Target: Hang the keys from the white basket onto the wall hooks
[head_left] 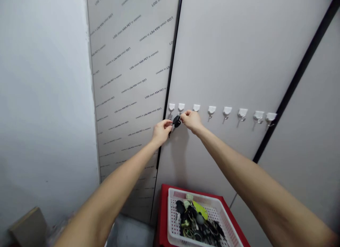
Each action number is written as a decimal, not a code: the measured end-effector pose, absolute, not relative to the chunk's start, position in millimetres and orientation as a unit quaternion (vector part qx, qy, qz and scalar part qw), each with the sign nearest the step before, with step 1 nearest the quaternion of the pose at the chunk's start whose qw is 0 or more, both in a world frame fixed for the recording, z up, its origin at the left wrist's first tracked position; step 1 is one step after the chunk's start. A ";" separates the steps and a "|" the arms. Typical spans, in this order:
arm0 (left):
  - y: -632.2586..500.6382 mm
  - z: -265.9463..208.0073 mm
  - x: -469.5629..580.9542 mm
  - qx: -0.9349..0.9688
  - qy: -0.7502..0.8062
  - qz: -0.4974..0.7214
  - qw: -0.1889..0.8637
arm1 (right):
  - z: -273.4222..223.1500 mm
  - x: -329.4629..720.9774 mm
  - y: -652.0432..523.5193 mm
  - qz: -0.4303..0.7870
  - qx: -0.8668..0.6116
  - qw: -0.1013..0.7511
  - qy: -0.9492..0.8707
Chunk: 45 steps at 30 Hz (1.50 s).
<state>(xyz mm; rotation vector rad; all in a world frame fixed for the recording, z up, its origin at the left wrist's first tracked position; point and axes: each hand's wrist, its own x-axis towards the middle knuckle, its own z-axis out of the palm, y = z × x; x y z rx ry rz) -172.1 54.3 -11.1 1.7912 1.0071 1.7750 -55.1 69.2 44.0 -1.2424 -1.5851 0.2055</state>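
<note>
Black-headed keys (176, 122) are held up against the grey-white panel, between my two hands. My left hand (160, 132) is closed in a pinch on them from the left. From the right, the pinched fingers of my right hand (191, 120) meet the same keys just below the second white hook (181, 107). Whether their ring is on that hook is too small to tell. At the leftmost hook (171, 107) hangs a small metal ring (170, 116), with a dark key end (169, 134) showing lower down. My right hand partly covers the third hook (196, 107).
Several more white hooks (227, 111) run rightward in a row. Below, a white plastic basket (228, 222) full of keys and tags rests on a red surface (163, 204). A white wall (47, 98) stands left, beside a panel with printed film (127, 80).
</note>
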 end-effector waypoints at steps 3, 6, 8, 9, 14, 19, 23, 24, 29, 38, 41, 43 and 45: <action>66.6 -3.1 -159.6 0.611 0.409 0.643 0.215 | 52.5 -57.3 80.5 0.032 -0.577 0.512 -0.636; 74.4 0.7 -150.8 0.589 0.454 0.629 0.225 | 54.2 -57.6 89.2 -0.001 -0.617 0.492 -0.614; 77.7 -0.6 -146.2 0.585 0.471 0.617 0.236 | 51.9 -57.1 94.0 -0.006 -0.629 0.482 -0.610; 79.1 -2.1 -144.1 0.585 0.476 0.612 0.238 | 50.2 -56.8 95.8 -0.007 -0.631 0.479 -0.611; 85.9 -10.9 -137.4 0.596 0.504 0.596 0.189 | 44.3 -52.8 95.3 -0.010 -0.619 0.462 -0.635; 84.2 -18.5 -139.8 0.597 0.529 0.574 0.188 | 31.1 -28.9 77.4 -0.034 -0.589 0.459 -0.664; 71.2 -40.0 -142.7 0.599 0.511 0.572 0.231 | -14.8 9.9 48.2 0.006 -0.586 0.409 -0.700; 65.3 -48.9 -142.8 0.605 0.502 0.568 0.244 | -32.0 20.5 38.2 0.030 -0.594 0.369 -0.714; 26.5 -109.8 -133.1 0.662 0.490 0.473 0.314 | -127.5 65.7 -9.0 0.154 -0.616 0.136 -0.760; -23.1 -197.7 -87.8 0.812 0.494 0.204 0.235 | -198.8 70.0 -42.1 0.205 -0.595 0.089 -0.772; -29.7 -207.6 -84.6 0.842 0.478 0.172 0.184 | -202.9 64.5 -46.3 0.157 -0.605 0.091 -0.775; -30.9 -211.0 -84.9 0.849 0.471 0.170 0.170 | -204.9 63.5 -47.6 0.155 -0.605 0.104 -0.774; -30.3 -213.1 -85.2 0.847 0.470 0.180 0.173 | -205.8 64.5 -48.2 0.176 -0.599 0.130 -0.770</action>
